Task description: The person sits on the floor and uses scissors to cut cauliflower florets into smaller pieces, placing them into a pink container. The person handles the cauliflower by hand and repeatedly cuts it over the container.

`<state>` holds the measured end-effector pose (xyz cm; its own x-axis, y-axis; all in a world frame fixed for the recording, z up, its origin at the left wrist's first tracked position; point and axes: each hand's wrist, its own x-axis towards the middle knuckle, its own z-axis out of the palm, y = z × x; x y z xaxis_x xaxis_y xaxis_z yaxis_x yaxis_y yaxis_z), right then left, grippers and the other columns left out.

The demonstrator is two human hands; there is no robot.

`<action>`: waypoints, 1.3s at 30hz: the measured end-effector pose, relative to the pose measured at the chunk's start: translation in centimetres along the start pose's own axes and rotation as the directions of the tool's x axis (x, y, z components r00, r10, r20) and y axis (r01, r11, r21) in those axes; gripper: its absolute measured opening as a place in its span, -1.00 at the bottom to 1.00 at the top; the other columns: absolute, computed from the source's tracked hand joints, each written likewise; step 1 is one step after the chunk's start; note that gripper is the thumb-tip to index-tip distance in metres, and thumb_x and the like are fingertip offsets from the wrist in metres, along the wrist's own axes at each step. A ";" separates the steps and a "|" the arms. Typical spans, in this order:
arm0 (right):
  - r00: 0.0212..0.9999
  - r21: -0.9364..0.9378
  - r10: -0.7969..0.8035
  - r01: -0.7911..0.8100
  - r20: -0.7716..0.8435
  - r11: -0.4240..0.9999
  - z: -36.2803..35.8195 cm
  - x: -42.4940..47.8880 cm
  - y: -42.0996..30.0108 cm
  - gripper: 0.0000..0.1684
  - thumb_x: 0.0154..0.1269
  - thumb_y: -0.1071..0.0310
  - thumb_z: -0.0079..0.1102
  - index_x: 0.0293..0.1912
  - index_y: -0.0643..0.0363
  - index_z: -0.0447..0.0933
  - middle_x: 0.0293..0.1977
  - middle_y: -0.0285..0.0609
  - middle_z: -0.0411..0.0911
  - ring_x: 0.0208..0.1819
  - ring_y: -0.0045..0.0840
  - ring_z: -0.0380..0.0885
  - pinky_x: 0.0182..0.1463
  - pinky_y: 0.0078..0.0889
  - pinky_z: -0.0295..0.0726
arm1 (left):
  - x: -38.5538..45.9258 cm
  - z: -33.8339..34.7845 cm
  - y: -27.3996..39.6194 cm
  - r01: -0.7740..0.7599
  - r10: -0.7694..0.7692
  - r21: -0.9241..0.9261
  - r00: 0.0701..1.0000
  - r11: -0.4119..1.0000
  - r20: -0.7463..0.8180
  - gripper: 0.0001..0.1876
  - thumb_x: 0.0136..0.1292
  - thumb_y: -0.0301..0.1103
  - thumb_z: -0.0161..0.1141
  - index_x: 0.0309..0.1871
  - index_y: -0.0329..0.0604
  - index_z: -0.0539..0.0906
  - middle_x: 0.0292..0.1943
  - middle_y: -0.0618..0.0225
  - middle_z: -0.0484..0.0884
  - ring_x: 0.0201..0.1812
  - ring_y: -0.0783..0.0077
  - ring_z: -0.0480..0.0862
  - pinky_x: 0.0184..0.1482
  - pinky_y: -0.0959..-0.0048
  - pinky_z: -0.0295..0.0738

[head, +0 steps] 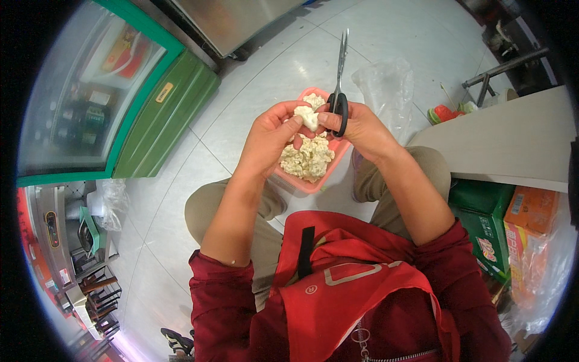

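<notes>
Between the fingertips of my left hand and my right hand is a white cauliflower floret, pinched from both sides. The black-handled scissors hang on my right hand, their metal blades pointing away from me. Under my hands a pink plastic basket stands low between my feet. Cut cauliflower pieces are heaped in it, and more pieces show at its far end. My fingers hide the basket's middle.
A crumpled clear plastic bag lies on the tiled floor beyond my right hand. A green-framed glass-door fridge stands at the left. At the right are a pale tabletop, red and green scraps and a green carton.
</notes>
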<state>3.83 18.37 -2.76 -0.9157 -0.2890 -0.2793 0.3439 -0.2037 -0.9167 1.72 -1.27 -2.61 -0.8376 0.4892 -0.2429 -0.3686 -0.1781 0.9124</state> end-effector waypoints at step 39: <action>0.973 -0.451 -0.075 -0.031 -0.216 0.892 -4.3 -2.0 -5.5 -0.66 0.12 0.28 0.38 -0.19 0.27 0.51 -0.52 -0.39 0.43 -0.52 -0.77 0.29 -0.44 -0.65 0.34 | 8.7 -4.5 -29.1 0.100 0.147 0.965 0.979 0.241 -0.139 -0.52 -0.05 -0.31 0.36 -0.01 -0.21 0.57 -0.14 0.10 0.61 -0.06 -0.01 0.58 0.01 0.13 0.47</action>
<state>2.85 24.05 1.59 -0.9622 -0.0638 -0.2648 0.2416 0.2488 -0.9380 3.37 4.28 -32.78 -0.9306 0.3344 -0.1491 0.2162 0.8305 0.5134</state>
